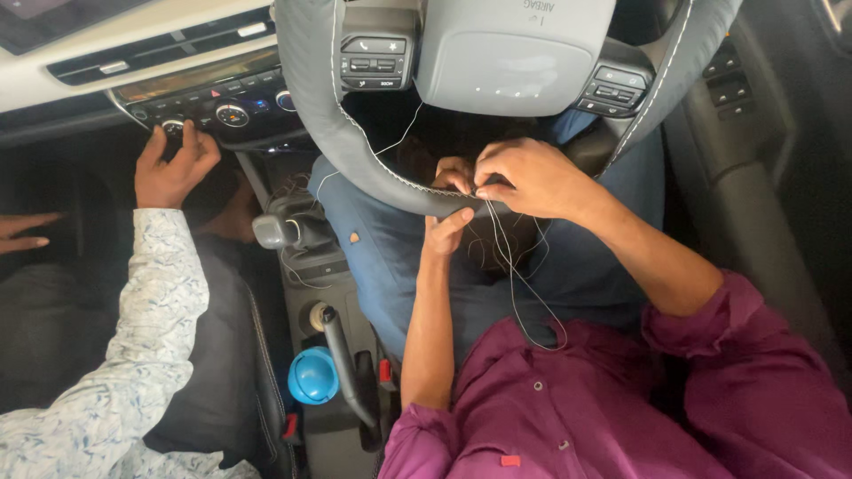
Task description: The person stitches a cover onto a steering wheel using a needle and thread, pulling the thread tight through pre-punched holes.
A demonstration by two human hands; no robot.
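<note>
Below the pinching right hand [532, 177], thin white thread [519, 284] is hanging lengthwise toward the lap. Left hand [446, 226] is gripping the grey stitched leather steering-wheel rim [355, 160] just beside it.

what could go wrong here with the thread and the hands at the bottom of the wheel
The loose thread hangs in a long loop over the lap and might tangle or snag. The right hand pinches it close to the left hand at the steering wheel cover; fingers could get pricked. Another person's hand at the dashboard knobs may distract.
</note>
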